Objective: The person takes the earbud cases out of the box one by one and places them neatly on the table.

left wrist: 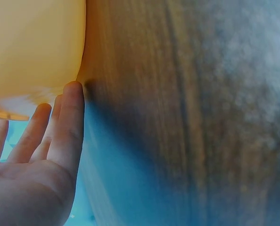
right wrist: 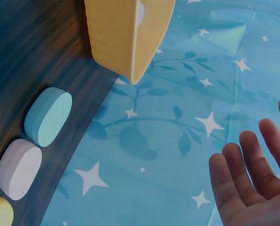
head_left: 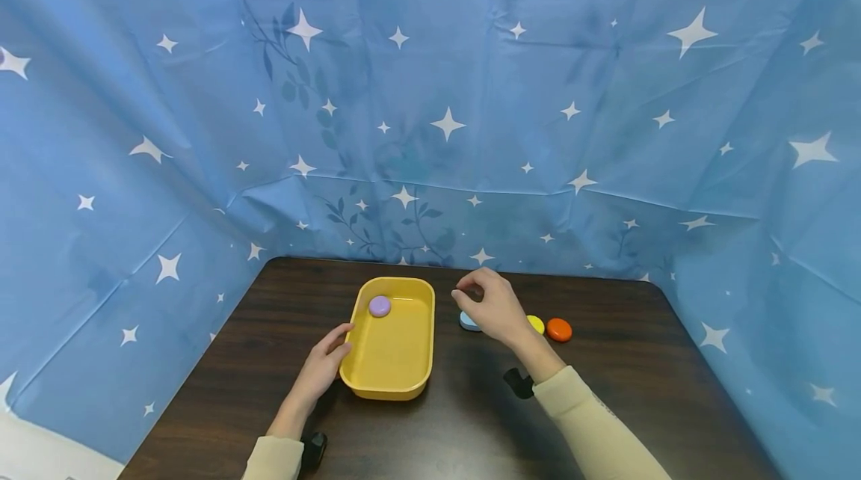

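Note:
A yellow tray (head_left: pixel 397 392) stands on the table, with a lilac disc (head_left: pixel 380 306) lying inside near its far left corner. My left hand (head_left: pixel 319 366) is at the tray's left side; its fairly straight fingers touch the outer wall in the left wrist view. Above the table, right of the tray, hovers my right hand (head_left: pixel 494 308), fingers loosely bent and nothing held. Beneath and beside it lie a light blue disc (right wrist: pixel 48 117), a pale pinkish-white disc (right wrist: pixel 20 169), a yellow disc (head_left: pixel 536 324) and an orange disc (head_left: pixel 559 329). The head view hides the pale one behind the hand.
The dark wood table (head_left: pixel 457 435) ends at a blue curtain (head_left: pixel 430 128) with white stars, which hangs behind it and along both sides. Each wrist wears a black camera mount, and both sleeves (head_left: pixel 578 409) are pale yellow.

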`<action>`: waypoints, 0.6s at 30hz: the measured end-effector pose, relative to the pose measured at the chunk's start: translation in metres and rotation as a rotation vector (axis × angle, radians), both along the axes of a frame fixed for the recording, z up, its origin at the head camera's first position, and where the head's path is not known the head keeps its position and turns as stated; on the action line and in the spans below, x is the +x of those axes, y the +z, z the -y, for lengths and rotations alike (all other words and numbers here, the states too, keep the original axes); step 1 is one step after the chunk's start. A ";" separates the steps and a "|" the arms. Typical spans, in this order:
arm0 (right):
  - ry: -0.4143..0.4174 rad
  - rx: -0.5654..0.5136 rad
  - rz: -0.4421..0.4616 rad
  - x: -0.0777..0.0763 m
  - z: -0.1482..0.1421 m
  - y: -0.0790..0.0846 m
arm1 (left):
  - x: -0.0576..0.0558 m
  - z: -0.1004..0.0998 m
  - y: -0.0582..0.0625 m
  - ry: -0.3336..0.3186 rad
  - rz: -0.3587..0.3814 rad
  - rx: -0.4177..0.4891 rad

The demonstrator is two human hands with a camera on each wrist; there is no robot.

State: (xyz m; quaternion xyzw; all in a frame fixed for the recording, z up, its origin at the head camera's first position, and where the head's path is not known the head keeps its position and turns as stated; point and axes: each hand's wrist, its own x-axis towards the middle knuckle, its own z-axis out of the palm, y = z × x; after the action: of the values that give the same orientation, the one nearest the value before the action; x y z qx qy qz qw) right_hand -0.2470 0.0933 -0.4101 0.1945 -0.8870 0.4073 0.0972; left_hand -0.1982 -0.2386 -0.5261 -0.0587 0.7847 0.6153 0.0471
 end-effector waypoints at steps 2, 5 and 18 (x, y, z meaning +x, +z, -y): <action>0.007 0.004 -0.006 0.000 0.002 0.000 | 0.000 0.000 0.000 -0.001 -0.004 0.002; 0.018 0.014 -0.022 0.000 0.004 0.000 | 0.000 0.000 0.000 -0.001 -0.004 -0.001; 0.007 0.130 -0.070 -0.003 0.015 0.003 | -0.002 0.000 -0.001 -0.006 -0.015 0.000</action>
State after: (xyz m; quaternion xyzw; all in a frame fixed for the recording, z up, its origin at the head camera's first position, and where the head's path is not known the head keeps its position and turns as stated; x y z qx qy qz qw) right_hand -0.2497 0.0786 -0.4070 0.2176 -0.9069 0.3422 0.1141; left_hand -0.2004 -0.2384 -0.5276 -0.0520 0.7852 0.6155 0.0430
